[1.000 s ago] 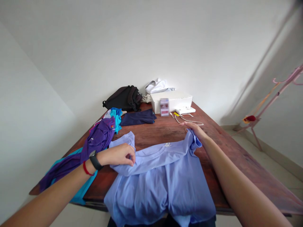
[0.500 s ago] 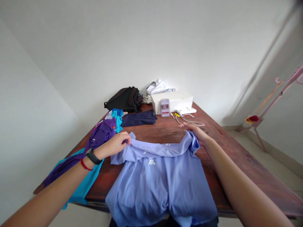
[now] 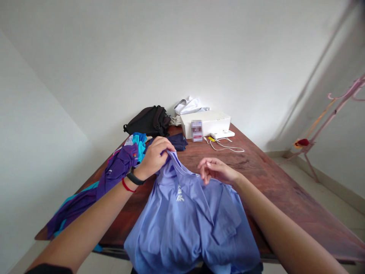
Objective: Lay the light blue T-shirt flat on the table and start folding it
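Head view: a blue shirt (image 3: 182,224) lies at the near end of the table (image 3: 268,179), its lower part spilling over the edge towards the person. The left hand (image 3: 156,154) has thumb and fingers pinched on the shirt, lifting the cloth beside the neckline (image 3: 185,169). The right hand (image 3: 219,172) is just over the other shoulder, fingers loosely bent with no cloth seen between them (whether the tips brush the fabric, I cannot tell). To handle this well, I'd suggest a light pinch on the left, a matching hold on the right shoulder, and an even pull so the white lettering (image 3: 180,196) sits flat. Behind it all rises a plain pale wall (image 3: 182,49). The table is reddish-brown wood; to its right stands a pink rack (image 3: 340,101). On the table are purple clothes (image 3: 119,167) at the left, then a black bag (image 3: 146,121), a white box (image 3: 219,121) and, smallest, a white cord (image 3: 228,148).
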